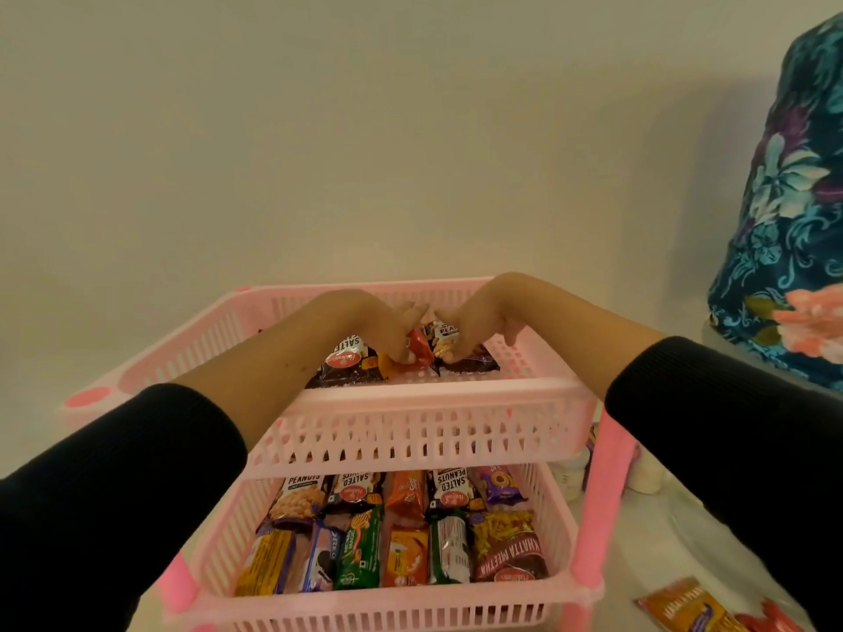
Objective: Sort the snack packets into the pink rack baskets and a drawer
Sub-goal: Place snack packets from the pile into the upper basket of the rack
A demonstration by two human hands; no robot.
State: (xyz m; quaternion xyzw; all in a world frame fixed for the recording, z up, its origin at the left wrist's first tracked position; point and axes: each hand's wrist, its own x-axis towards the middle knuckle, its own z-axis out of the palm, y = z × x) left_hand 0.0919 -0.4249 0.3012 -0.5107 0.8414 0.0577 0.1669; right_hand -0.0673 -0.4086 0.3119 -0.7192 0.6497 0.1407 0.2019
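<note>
We see a pale pink rack (pixel 410 431) with brighter pink posts (pixel 602 508) and slotted walls. Our sleeves (pixel 137 485) are black. In the upper basket a red-orange packet (pixel 417 353) lies between dark brown salted-peanut packets (pixel 349 364) with white lettering. Below, we find an orange packet (pixel 406 556), a green one (pixel 360 551), a purple one (pixel 499 485), a yellow-and-purple one (pixel 267 563) and a maroon-and-yellow packet (pixel 508 545). At the right, a cloth (pixel 784 212) is dark blue with teal, purple and coral flowers. The wall (pixel 319 130) is cream.
</note>
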